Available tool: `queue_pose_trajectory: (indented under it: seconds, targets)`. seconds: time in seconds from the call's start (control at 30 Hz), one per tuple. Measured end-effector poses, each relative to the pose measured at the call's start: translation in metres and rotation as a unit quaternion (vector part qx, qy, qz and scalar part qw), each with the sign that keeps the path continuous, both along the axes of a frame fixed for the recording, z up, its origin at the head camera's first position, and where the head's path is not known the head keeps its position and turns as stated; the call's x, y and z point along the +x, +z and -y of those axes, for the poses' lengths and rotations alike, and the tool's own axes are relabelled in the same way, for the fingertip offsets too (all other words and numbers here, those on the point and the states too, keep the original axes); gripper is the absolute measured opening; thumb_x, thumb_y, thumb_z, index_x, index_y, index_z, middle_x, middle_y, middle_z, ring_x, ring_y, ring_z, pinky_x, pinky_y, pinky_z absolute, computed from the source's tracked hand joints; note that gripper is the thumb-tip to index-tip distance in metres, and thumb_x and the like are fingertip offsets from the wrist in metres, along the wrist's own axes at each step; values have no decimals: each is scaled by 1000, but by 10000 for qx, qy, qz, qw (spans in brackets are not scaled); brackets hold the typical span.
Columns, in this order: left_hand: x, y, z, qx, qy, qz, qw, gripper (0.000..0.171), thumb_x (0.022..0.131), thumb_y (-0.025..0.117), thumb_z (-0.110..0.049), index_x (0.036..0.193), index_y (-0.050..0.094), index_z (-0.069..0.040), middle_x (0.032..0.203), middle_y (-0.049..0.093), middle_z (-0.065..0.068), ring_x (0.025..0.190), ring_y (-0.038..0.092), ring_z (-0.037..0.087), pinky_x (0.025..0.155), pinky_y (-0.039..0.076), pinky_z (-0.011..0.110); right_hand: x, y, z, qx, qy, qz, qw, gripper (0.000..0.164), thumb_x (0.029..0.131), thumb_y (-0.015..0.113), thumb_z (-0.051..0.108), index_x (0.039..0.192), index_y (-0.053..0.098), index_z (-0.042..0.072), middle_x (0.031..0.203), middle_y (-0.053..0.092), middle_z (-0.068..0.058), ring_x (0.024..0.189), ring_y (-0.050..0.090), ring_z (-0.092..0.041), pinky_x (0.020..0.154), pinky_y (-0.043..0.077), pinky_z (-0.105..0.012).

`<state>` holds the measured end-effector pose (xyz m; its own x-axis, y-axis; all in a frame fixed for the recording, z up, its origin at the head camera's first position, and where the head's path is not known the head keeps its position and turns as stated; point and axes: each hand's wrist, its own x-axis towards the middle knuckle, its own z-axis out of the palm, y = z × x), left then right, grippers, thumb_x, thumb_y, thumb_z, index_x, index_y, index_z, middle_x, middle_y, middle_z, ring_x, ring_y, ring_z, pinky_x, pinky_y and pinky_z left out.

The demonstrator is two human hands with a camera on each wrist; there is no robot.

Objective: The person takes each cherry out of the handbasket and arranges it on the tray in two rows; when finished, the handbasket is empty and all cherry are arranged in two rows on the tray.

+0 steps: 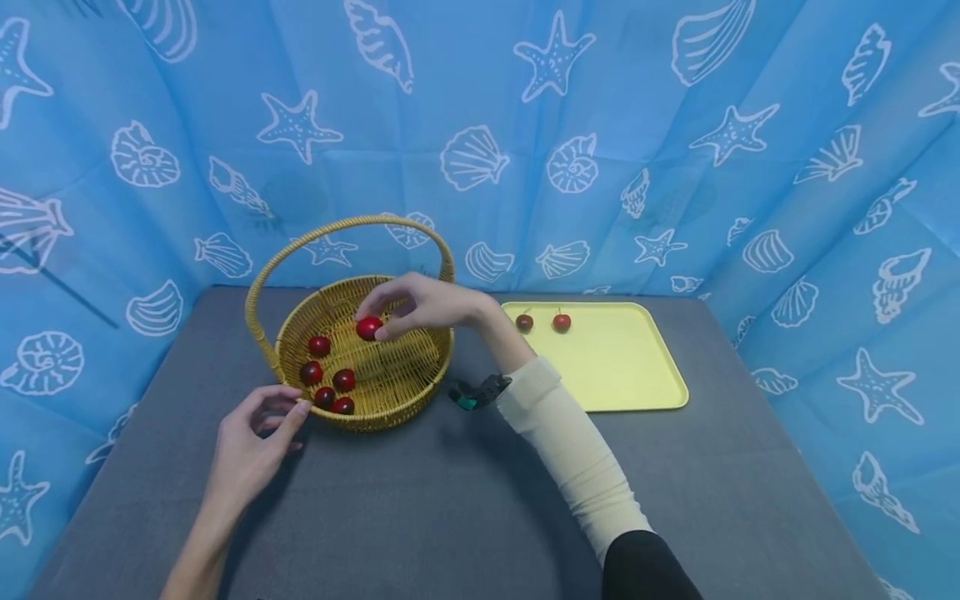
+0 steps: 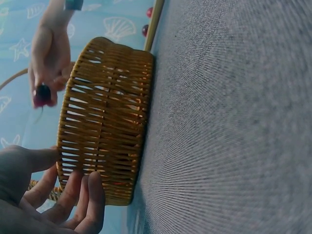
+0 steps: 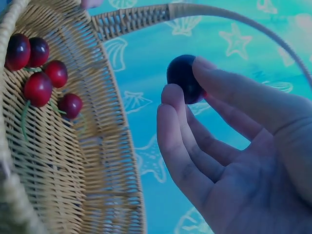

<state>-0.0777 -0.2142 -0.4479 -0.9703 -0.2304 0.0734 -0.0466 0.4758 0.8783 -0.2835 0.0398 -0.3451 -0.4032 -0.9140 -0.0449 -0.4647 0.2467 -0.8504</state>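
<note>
My right hand (image 1: 423, 302) pinches a dark red cherry (image 1: 368, 327) between thumb and fingertips, over the wicker basket (image 1: 390, 417). In the right wrist view this cherry (image 3: 184, 78) looks nearly black, and a thin stem hangs from it in the left wrist view. My left hand (image 1: 255, 437) holds the basket's near left rim, with the thumb at the rim and the fingers (image 2: 96, 195) along the outer wall. Several cherries (image 3: 38, 89), some with green stems, lie together inside the basket on its left side.
To the right of the basket lies a yellow tray (image 1: 622, 367) with two cherries (image 1: 562, 322) near its back left edge. The basket's tall arched handle (image 1: 352, 222) rises behind my right hand. A blue shell-patterned curtain (image 1: 480, 158) surrounds the grey tabletop (image 1: 450, 517).
</note>
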Motion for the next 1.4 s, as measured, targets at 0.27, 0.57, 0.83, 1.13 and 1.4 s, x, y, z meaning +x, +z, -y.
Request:
queue_pose_trajectory:
  seconds: [0.27, 0.57, 0.83, 1.13, 1.4]
  targets:
    - [-1, 0, 1, 4, -2, 29, 10000, 39, 108, 70, -35, 134, 66, -6, 121, 70, 17, 90, 73, 2, 65, 68, 24, 8, 14, -39, -198, -296, 134, 9993, 33, 102, 76, 12, 134, 71, 9, 129, 75, -7, 106, 77, -22, 94, 67, -37]
    - [0, -1, 1, -2, -14, 41, 10000, 39, 108, 70, -34, 134, 66, -6, 121, 70, 16, 90, 73, 1, 65, 68, 25, 13, 23, -86, -347, -740, 203, 9964, 33, 101, 78, 12, 133, 72, 13, 128, 74, -8, 111, 76, -34, 86, 66, -31]
    - [0, -1, 2, 50, -38, 45, 10000, 39, 108, 70, -35, 134, 66, -6, 121, 69, 16, 89, 73, 2, 66, 69, 26, 15, 22, -135, 234, -1531, 402, 9871, 33, 103, 77, 27, 135, 70, 26, 109, 75, -13, 73, 58, -20, 43, 29, -27]
    - [0, 0, 3, 74, -73, 5, 9999, 39, 108, 70, -34, 134, 66, -6, 120, 70, 16, 89, 74, 2, 66, 69, 27, 13, 14, -188, 244, -1946, 239, 9803, 31, 103, 76, 20, 134, 71, 20, 109, 79, -13, 91, 74, -25, 54, 52, -29]
    - [0, 1, 4, 115, -146, 58, 9998, 38, 108, 69, -34, 135, 65, -6, 121, 69, 16, 90, 74, 4, 67, 69, 28, 8, 0, -232, 238, -2471, -48, 9687, 34, 102, 76, 12, 136, 71, 11, 134, 72, -12, 101, 79, -26, 94, 66, -30]
